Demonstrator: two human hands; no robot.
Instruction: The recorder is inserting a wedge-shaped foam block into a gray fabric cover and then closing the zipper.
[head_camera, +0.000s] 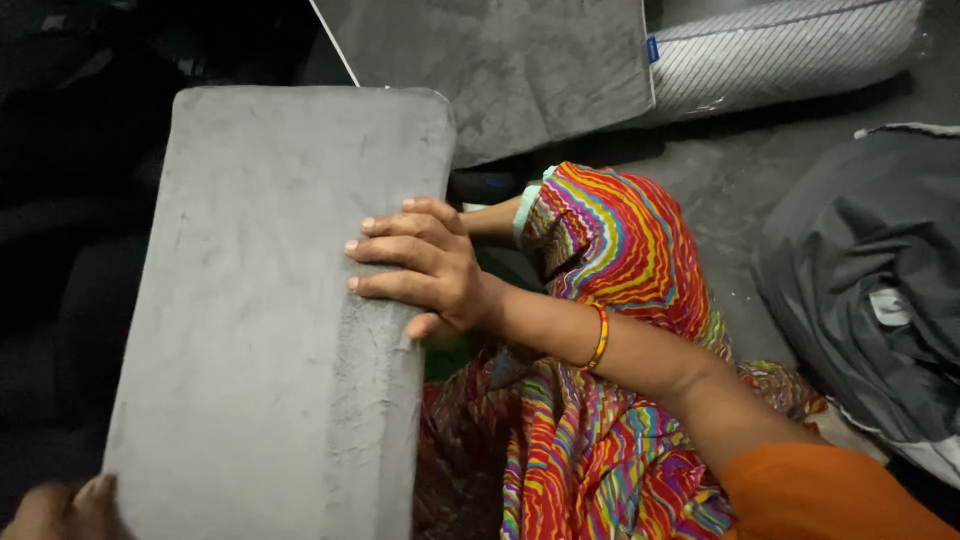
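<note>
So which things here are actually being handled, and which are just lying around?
In hand:
- grey cushion, right hand laid flat on its edge, left hand at its lower corner

Lying about:
- grey cover at the top
- striped white pillow
- dark grey fabric bundle on the right

Background items: a flat grey plush fabric panel with a thin white edge (520, 70), lying at top centre; a long white pillow with fine diagonal stripes and a small blue tag (790, 50), at top right, just beside the panel; a crumpled dark grey fabric cover bearing a white label (880, 290), at the right edge; a garment of multicoloured wavy stripes, mostly red (620, 250), draped at centre; a dark grey floor (730, 180) beneath.
</note>
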